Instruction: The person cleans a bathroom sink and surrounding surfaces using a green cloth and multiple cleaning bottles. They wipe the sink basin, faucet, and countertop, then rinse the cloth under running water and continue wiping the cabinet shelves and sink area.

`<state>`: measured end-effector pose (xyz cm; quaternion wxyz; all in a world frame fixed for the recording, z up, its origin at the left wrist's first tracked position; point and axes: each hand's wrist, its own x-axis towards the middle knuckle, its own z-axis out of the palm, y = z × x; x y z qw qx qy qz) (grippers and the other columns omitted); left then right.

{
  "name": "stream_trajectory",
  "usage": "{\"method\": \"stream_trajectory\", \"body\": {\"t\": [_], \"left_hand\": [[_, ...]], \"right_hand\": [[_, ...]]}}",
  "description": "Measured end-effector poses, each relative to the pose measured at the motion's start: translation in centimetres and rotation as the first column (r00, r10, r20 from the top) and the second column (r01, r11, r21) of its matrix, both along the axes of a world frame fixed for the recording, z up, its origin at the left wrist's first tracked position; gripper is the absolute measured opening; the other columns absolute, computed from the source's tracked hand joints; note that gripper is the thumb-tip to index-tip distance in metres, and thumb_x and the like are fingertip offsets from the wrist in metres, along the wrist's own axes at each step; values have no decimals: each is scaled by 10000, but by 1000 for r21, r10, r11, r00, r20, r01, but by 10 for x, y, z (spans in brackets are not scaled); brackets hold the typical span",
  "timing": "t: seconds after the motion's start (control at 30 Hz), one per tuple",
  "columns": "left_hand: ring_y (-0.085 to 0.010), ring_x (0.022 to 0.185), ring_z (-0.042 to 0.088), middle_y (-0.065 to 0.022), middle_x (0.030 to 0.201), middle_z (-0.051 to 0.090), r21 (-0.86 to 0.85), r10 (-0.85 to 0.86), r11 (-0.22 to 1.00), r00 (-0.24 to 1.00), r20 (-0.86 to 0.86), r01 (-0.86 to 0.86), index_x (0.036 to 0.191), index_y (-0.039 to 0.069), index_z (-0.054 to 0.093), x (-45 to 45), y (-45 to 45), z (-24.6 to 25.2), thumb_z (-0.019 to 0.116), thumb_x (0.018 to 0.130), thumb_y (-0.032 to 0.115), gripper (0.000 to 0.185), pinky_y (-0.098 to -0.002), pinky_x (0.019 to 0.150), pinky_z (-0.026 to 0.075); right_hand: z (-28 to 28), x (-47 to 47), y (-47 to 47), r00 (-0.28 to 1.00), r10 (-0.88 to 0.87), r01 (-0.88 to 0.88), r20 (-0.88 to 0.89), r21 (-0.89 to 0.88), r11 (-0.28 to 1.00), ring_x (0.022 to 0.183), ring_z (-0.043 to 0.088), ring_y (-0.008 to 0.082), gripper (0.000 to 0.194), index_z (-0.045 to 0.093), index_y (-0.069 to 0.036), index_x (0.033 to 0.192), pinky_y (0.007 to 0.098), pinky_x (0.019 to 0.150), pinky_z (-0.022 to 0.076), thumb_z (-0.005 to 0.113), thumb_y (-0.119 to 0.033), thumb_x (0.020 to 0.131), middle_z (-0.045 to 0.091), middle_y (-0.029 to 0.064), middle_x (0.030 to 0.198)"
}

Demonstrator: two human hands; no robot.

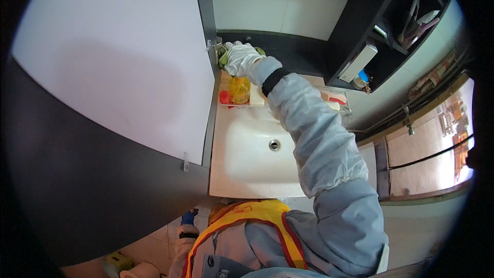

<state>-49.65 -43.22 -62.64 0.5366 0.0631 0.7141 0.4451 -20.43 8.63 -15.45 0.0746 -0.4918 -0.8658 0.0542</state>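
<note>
My right hand (pixel 240 60), in a white glove, reaches up into an open dark-framed cabinet and is closed on a green cloth (pixel 223 61). The cloth is against the metal hinge (pixel 217 51) on the inner edge of the cabinet door (pixel 127 65), which has a mirror-like or pale panel. Low on the left, my left hand (pixel 188 217) in a blue glove is partly hidden by the door's lower edge; its grip cannot be made out. Below my right arm lies a white washbasin (pixel 251 162) with a metal drain (pixel 274 145).
A yellow bottle (pixel 239 90) and a red object (pixel 224 97) stand on the basin's back ledge. A clear tray (pixel 335 99) holds soap-like items. Dark shelves (pixel 347 27) at right carry a white box (pixel 359 61) and a blue-lidded jar (pixel 361 78). Pipes (pixel 401 104) run along the wall.
</note>
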Motion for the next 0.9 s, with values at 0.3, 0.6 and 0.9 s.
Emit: {"method": "stream_trajectory", "body": {"t": [0.3, 0.6, 0.9], "left_hand": [[-284, 703, 696, -157, 1121, 684, -4, -229, 973, 973, -39, 229, 1392, 86, 450, 8, -13, 2, 647, 929, 262, 533, -381, 569, 561], [-249, 711, 692, -133, 1076, 701, -28, -211, 977, 974, -86, 209, 1358, 90, 501, -2, -36, 21, 650, 930, 400, 549, -347, 573, 554], [-255, 859, 677, -135, 1166, 658, -61, -118, 991, 993, 0, 118, 1271, 80, 578, -2, -45, 29, 644, 943, 357, 435, -364, 718, 559]], "right_hand": [[18, 115, 0, 966, -8, 1, 257, 28, 1000, 1174, 601, 306, 401, 650, -133, 1245, 414, 990, 496, 581, -170, 852, 631, 110, 1264], [-6, 29, 3, 983, -93, 65, 156, 178, 982, 1127, 607, 304, 410, 659, -129, 1190, 439, 913, 514, 679, -186, 785, 643, 94, 1192], [19, 89, -2, 959, -69, 22, 276, 169, 985, 1073, 637, 345, 319, 680, -91, 1116, 423, 880, 537, 632, -127, 803, 659, 148, 1162]]}}
